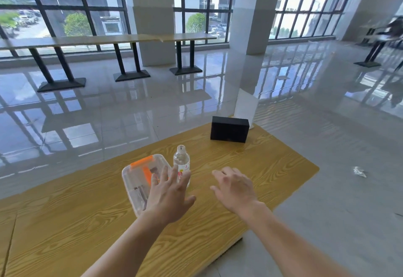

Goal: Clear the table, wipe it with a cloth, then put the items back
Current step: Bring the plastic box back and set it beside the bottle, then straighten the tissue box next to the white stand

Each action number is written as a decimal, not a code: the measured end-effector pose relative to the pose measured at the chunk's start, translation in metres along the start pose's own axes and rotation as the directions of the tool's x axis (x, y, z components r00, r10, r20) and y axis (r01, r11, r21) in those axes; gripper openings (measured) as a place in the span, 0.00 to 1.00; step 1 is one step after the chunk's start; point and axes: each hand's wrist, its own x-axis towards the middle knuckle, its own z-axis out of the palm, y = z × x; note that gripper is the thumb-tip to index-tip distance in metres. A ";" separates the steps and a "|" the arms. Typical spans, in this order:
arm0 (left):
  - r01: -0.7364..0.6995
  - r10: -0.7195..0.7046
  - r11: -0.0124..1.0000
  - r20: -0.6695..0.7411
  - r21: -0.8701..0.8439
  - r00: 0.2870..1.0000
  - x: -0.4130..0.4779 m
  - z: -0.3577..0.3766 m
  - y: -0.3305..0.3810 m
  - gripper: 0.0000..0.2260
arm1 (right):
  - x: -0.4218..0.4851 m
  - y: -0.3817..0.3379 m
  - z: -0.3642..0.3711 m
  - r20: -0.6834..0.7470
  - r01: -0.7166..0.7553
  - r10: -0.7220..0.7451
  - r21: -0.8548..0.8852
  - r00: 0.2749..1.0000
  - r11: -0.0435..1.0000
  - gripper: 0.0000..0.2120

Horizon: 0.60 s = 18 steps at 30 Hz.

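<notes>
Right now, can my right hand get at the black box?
Probably yes: the right hand is open, and only bare table lies between it and the black box.

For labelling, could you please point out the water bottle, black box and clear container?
water bottle (181,160): head view, clear body.
black box (229,131): head view, front face.
clear container (134,179): head view, lid.
</notes>
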 end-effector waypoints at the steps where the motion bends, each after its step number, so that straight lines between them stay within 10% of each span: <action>1: -0.002 0.002 1.000 -0.007 -0.003 1.000 0.005 0.001 0.011 0.33 | 0.001 0.011 -0.001 -0.002 0.002 -0.002 0.003 1.000 1.000 0.20; 18: 0.098 -0.098 0.995 0.014 -0.012 0.995 0.107 0.008 0.156 0.33 | 0.051 0.186 -0.028 0.036 0.090 -0.090 0.006 0.995 0.996 0.19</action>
